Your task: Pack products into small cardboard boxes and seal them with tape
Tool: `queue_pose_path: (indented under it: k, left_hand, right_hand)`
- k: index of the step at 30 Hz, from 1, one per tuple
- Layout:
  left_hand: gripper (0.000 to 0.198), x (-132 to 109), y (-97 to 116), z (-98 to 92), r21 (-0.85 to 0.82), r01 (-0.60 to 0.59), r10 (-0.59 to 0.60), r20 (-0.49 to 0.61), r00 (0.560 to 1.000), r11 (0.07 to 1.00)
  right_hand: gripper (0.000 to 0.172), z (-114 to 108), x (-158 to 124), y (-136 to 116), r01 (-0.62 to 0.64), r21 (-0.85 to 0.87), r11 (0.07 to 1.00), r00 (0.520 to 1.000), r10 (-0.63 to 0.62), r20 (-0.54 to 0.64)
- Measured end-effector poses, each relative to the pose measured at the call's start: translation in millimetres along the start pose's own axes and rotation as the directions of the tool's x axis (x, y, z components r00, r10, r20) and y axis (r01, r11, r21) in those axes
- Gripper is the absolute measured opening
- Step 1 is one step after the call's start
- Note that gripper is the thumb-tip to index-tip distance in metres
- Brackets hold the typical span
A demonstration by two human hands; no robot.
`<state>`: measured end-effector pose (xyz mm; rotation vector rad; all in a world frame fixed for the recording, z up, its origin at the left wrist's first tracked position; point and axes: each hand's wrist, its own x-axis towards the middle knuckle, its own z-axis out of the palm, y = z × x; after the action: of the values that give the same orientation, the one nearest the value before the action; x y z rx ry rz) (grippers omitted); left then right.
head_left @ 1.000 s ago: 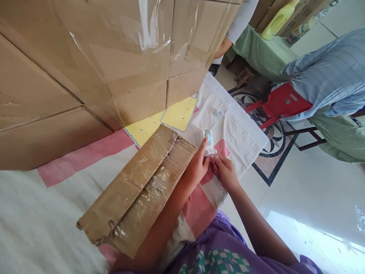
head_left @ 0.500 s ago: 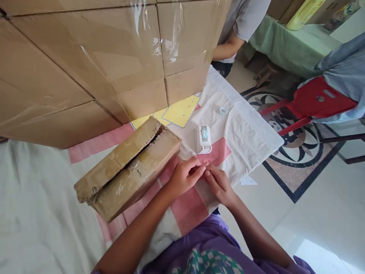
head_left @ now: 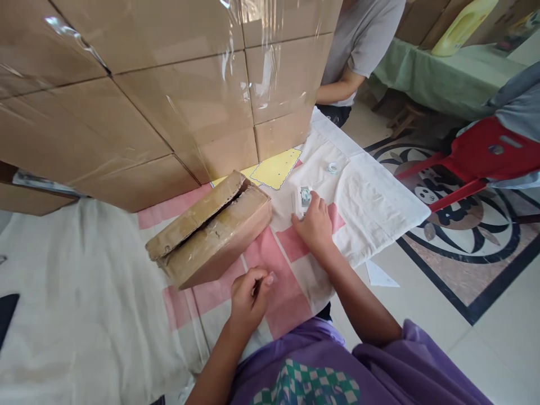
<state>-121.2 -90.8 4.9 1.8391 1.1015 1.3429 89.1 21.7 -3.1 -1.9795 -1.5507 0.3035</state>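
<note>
My left hand (head_left: 248, 298) is above the pink-and-white cloth, pinching a small piece of clear tape (head_left: 271, 277) between thumb and fingertips. Farther forward, my right hand (head_left: 315, 225) grips the near end of a white tape dispenser (head_left: 302, 198), thumb on its left side and fingers on its right; its front is partly covered by that hand. To the left lies a worn brown cardboard box (head_left: 215, 236), a dark gap running between its top flaps. Behind the dispenser rests a small roll of tape (head_left: 333, 167).
Large taped cartons (head_left: 181, 101) form a wall at the back. A yellow sheet (head_left: 276, 169) lies at their foot. Another person (head_left: 354, 62) is beyond the table's far corner. On the right stands a red chair (head_left: 493, 149); a white paper piece (head_left: 381, 275) is on the floor.
My hands have come apart. The left drew back toward me with the tape piece, while the right reached forward and took hold of the tape dispenser. The view turned slightly left.
</note>
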Motion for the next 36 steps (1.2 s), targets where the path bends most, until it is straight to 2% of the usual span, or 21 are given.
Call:
queue_pose_path:
  k: [4,8,13,15,17,19,21,22,23,25,26,27,29,30,32,34,35,36]
  left_hand:
    - [0.018,-15,-2,-14.2,0.043,0.013,-0.009,-0.081,0.997,0.999]
    - [0.021,-19,2,-24.3,0.1,0.039,-0.02,-0.185,0.982,0.994]
    - [0.02,-11,8,-32.1,0.111,0.014,0.009,-0.207,0.978,0.994]
    - [0.015,-8,9,-36.4,0.095,0.034,-0.011,-0.236,0.972,0.995]
    - [0.014,-6,11,-42.2,0.06,0.058,-0.04,-0.257,0.966,0.997]
    - [0.02,-2,15,-49.4,0.015,0.049,-0.044,-0.242,0.969,0.999]
    - [0.026,3,19,-57.3,-0.005,0.005,-0.006,-0.206,0.979,1.0]
    - [0.027,6,21,-61.1,0.001,-0.021,0.021,-0.187,0.982,1.0]
    - [0.027,9,23,-64.6,0.018,-0.045,0.048,-0.169,0.984,0.999]
    - [0.026,13,28,-69.8,0.08,-0.078,0.088,-0.128,0.988,0.994]
    - [0.025,14,30,-71.3,0.114,-0.094,0.106,-0.103,0.989,0.989]
    - [0.026,14,32,-72.2,0.148,-0.112,0.124,-0.081,0.989,0.983]
    - [0.028,14,37,-72.5,0.222,-0.14,0.159,-0.069,0.985,0.965]
    - [0.029,14,39,-72.5,0.273,-0.131,0.162,-0.093,0.983,0.953]
    - [0.032,19,43,-73.8,0.411,-0.04,0.136,-0.207,0.969,0.911]
    - [0.028,31,46,-78.3,0.575,0.089,0.136,-0.336,0.932,0.814]
    - [0.024,39,47,-81.6,0.653,0.14,0.145,-0.363,0.92,0.745]
    - [0.021,47,48,-85.2,0.722,0.161,0.148,-0.345,0.927,0.673]
  right_hand:
    - [0.067,-15,20,14,0.065,0.099,0.993,0.995,-0.072,0.069]
    - [0.068,-31,41,28,0.179,0.142,0.974,0.982,-0.185,0.029]
    - [0.068,-24,58,31,0.108,0.066,0.992,0.988,-0.114,0.106]
    - [0.074,-27,55,23,0.089,0.041,0.995,0.996,-0.09,0.027]
    - [0.077,-40,43,5,0.139,0.061,0.988,0.981,-0.129,-0.143]
    - [0.066,-60,25,-22,0.297,0.152,0.943,0.938,-0.257,-0.234]
    - [0.044,-80,3,-54,0.486,0.331,0.809,0.872,-0.471,-0.131]
    - [0.036,-89,-9,-69,0.548,0.438,0.713,0.803,-0.595,-0.036]
    - [0.032,-94,-19,-83,0.573,0.533,0.622,0.711,-0.701,0.054]
    - [0.029,-98,-37,-104,0.572,0.654,0.496,0.539,-0.828,0.156]
    - [0.027,-97,-44,-112,0.571,0.677,0.464,0.486,-0.856,0.177]
    - [0.021,-95,-50,-117,0.58,0.681,0.448,0.457,-0.87,0.183]
    - [0.01,-89,-58,-122,0.614,0.659,0.434,0.426,-0.885,0.185]
    - [0.012,-87,-61,-123,0.634,0.643,0.43,0.419,-0.89,0.182]
    - [0.016,-85,-63,-122,0.657,0.626,0.421,0.434,-0.889,0.142]
    - [0.015,-88,-58,-120,0.647,0.634,0.423,0.486,-0.87,0.084]
    - [0.013,-90,-54,-119,0.636,0.641,0.431,0.519,-0.853,0.059]
    - [0.011,-92,-48,-118,0.628,0.643,0.439,0.544,-0.838,0.041]
